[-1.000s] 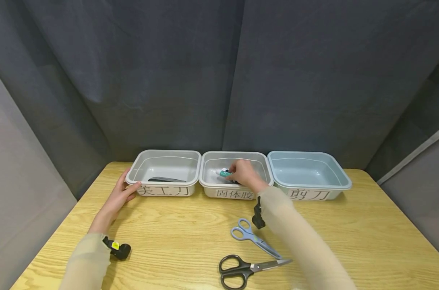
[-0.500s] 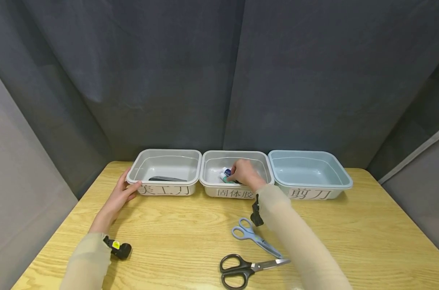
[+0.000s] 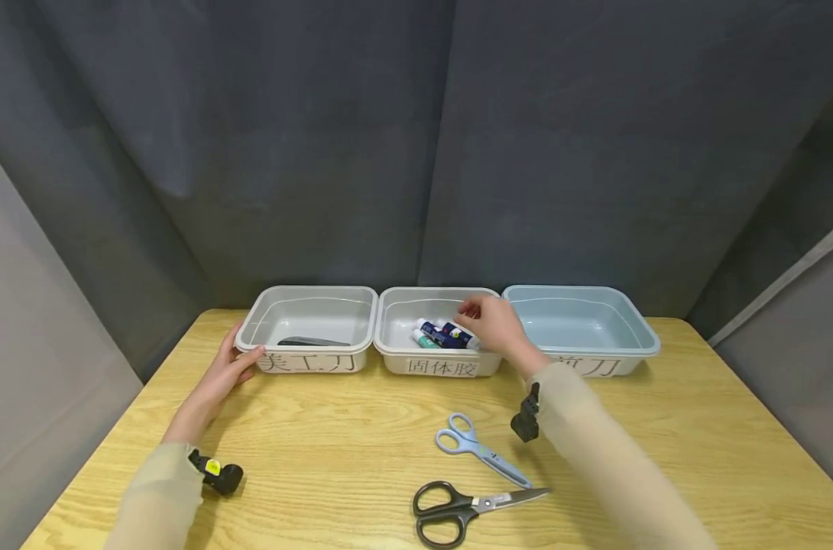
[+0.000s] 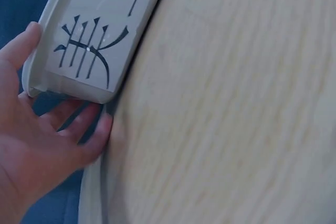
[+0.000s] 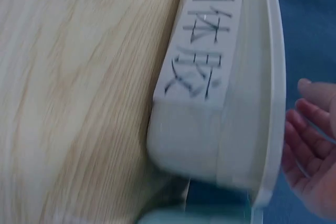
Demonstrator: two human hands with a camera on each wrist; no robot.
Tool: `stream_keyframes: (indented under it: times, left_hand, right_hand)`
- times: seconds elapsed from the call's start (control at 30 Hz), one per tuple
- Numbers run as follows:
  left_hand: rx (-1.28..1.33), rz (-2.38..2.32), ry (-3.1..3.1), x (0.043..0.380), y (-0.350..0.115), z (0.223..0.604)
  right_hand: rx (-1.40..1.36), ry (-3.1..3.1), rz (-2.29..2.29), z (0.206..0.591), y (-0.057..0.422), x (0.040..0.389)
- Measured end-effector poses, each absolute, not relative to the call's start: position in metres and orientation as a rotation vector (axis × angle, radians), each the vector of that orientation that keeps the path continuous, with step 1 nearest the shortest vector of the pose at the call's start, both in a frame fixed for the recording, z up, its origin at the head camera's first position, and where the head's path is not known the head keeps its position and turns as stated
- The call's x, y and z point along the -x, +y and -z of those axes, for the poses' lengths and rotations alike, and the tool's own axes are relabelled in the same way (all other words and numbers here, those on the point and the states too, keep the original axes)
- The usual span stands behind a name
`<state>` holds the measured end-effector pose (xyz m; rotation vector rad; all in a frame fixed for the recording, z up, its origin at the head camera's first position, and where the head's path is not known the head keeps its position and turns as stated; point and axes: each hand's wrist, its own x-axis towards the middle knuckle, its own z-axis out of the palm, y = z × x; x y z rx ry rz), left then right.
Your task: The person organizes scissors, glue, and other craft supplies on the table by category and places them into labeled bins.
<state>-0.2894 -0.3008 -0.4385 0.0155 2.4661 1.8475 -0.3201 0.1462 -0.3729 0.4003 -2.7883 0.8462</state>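
Right hand (image 3: 492, 325) hovers by glue sticks (image 3: 451, 334) — green one (image 3: 426, 341) part-hidden.

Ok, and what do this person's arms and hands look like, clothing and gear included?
Both arms wear long, pale cream sleeves, the left sleeve and the right sleeve. The left hand and right hand are ungloved. Each wrist carries a small black device, left device and right device; the left one bears a yellow sticker. No cables show.

Seen from beside the table: smooth, glossy plastic bins (image 3: 575, 336) with paper labels (image 3: 442, 368), a grained wooden tabletop (image 3: 306, 443), shiny-metal-bladed, plastic-handled black scissors (image 3: 465, 504) and a matt cloth curtain (image 3: 306, 153)
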Motion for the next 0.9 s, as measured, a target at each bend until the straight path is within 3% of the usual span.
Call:
stream_keyframes:
  times: [0.23, 0.47, 0.9]
  left_hand:
    - [-0.054, -1.653, 2.658, 0.283, -0.301, 0.428]
    - [-0.103, -1.124, 3.134, 0.277, -0.293, 0.412]
    - [-0.606, -0.725, 3.483, 0.273, -0.245, 0.394]
  right_hand:
    - [-0.483, -2.722, -0.955, 0.374, 0.177, 0.311]
    - [-0.546, -2.656, -0.872, 0.374, 0.213, 0.297]
    - [-0.364, -2.638, -0.927, 0.384, 0.293, 0.279]
